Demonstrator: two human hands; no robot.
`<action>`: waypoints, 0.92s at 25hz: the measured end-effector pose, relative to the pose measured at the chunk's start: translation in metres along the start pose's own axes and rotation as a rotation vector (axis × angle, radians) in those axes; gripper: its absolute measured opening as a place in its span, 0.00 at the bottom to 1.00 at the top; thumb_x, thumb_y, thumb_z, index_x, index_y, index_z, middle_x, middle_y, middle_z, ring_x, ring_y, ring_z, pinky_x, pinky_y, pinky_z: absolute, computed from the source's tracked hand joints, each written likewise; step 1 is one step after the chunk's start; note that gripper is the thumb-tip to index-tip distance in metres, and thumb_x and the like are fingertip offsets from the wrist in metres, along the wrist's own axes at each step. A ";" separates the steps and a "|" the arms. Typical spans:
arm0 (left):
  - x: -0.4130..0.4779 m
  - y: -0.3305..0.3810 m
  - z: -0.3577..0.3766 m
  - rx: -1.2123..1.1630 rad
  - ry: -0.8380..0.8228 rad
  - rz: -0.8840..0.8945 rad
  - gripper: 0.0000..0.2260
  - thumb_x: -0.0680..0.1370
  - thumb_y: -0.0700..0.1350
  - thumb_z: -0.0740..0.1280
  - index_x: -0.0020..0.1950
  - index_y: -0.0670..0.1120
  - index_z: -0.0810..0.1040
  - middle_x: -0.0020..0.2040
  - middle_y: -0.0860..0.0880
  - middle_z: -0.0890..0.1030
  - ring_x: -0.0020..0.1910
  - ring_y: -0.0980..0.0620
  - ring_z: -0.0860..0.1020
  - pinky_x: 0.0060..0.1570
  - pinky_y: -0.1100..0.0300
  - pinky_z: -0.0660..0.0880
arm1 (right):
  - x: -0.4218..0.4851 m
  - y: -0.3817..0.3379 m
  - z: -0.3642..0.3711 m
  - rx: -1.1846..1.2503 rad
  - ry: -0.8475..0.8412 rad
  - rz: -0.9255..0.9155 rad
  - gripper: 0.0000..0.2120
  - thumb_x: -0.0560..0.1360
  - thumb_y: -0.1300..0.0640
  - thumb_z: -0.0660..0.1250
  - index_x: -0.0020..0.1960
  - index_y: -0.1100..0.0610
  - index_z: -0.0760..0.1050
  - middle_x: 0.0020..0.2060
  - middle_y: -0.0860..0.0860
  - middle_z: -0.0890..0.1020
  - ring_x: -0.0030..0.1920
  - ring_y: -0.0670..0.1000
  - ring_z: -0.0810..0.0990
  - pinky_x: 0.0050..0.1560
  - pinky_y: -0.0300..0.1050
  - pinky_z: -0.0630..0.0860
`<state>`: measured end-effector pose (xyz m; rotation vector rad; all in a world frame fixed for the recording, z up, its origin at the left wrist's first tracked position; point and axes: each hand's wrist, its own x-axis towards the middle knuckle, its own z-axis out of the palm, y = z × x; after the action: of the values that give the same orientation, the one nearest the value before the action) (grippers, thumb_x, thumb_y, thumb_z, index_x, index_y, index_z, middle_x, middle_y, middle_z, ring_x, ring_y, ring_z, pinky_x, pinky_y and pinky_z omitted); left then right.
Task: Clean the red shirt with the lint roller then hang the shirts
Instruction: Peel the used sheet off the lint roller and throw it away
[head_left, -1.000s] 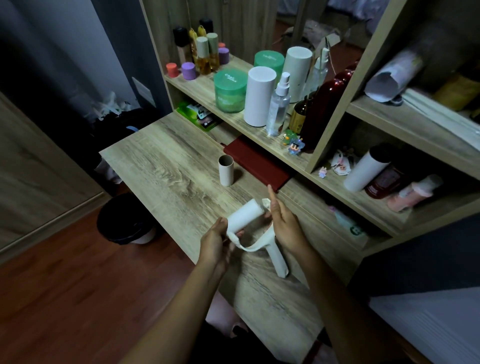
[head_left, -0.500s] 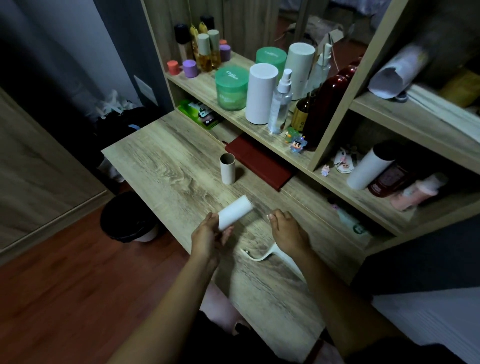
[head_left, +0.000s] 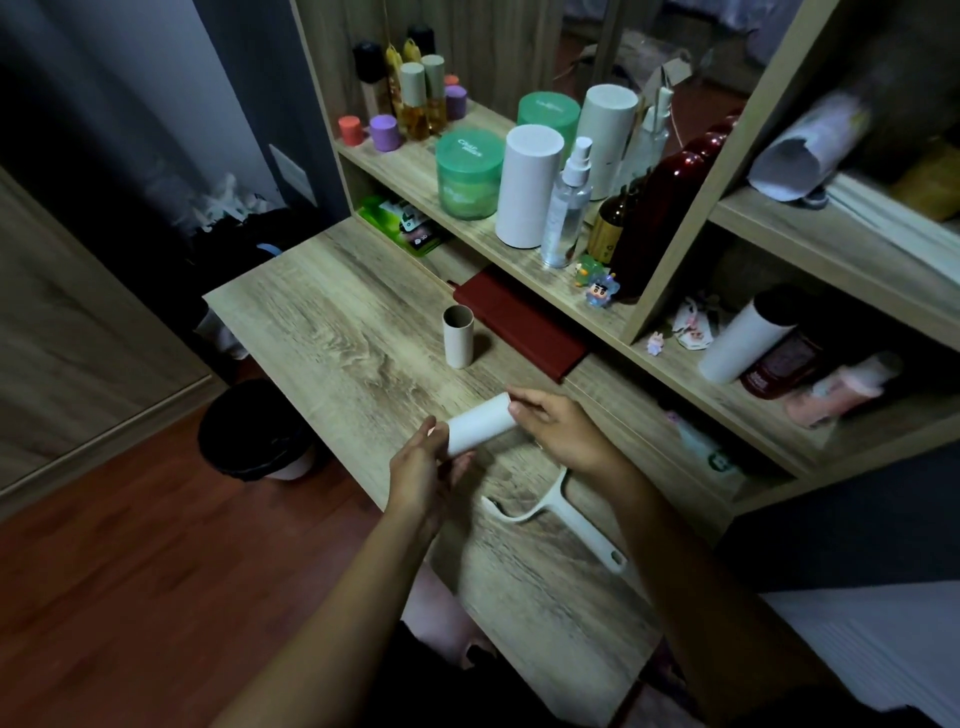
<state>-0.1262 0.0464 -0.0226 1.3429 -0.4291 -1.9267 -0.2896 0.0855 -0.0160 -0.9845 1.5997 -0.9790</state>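
head view: the task is at its very start, by my reading. the lint roller is in two parts. the white roll (head_left: 480, 423) is held in the air just above the wooden surface (head_left: 322, 332), and the lint roller handle (head_left: 576, 519) lies bare on that surface, below the right forearm and close to the near edge. an empty cardboard core (head_left: 458, 338) stands upright further back, beside a dark red book (head_left: 519, 325) that sits partly under the shelf (head_left: 498, 254). this suggests a fresh roll is being fitted. a black bin (head_left: 249, 431) stands on the floor to the left. no red shirt and no hanger are in view, so the cleaning and the hanging both look to be still ahead, after the roll goes onto the handle.

the left hand (head_left: 418, 470) has its fingers wrapped round the near end of the roll. the right hand (head_left: 569, 434) has its fingers (head_left: 524, 402) curled onto the far end and seems to pinch the rim there.

the roll's long axis runs on a slant from the left hand, low and near, up and away toward the shelf on the right, and it is close to level. the handle's long axis runs the other diagonal. its grip end, with the hanging hole, points to the near right. its curved arm hooks off to the left, open and waiting for the roll.
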 end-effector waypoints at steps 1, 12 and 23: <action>0.000 0.001 -0.001 -0.001 -0.002 0.011 0.18 0.78 0.38 0.63 0.68 0.43 0.70 0.48 0.45 0.78 0.41 0.46 0.78 0.30 0.64 0.79 | 0.001 -0.001 0.001 0.014 0.027 -0.028 0.19 0.77 0.61 0.64 0.67 0.62 0.70 0.58 0.51 0.76 0.59 0.46 0.75 0.53 0.24 0.71; 0.008 0.014 -0.027 0.029 0.071 0.085 0.19 0.77 0.37 0.64 0.68 0.40 0.69 0.46 0.45 0.79 0.30 0.53 0.81 0.29 0.65 0.78 | 0.061 0.024 0.004 -0.474 0.253 -0.038 0.10 0.70 0.62 0.71 0.52 0.62 0.82 0.48 0.58 0.85 0.49 0.55 0.83 0.55 0.47 0.77; 0.011 0.015 -0.039 0.070 0.061 0.132 0.19 0.77 0.39 0.65 0.68 0.42 0.70 0.59 0.39 0.76 0.43 0.45 0.78 0.34 0.63 0.79 | 0.063 0.014 0.010 -0.544 0.325 -0.162 0.12 0.77 0.56 0.63 0.54 0.63 0.79 0.48 0.61 0.84 0.46 0.54 0.81 0.49 0.45 0.75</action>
<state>-0.0871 0.0332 -0.0356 1.3786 -0.5452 -1.7732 -0.2935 0.0303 -0.0507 -1.3915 2.1512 -0.8556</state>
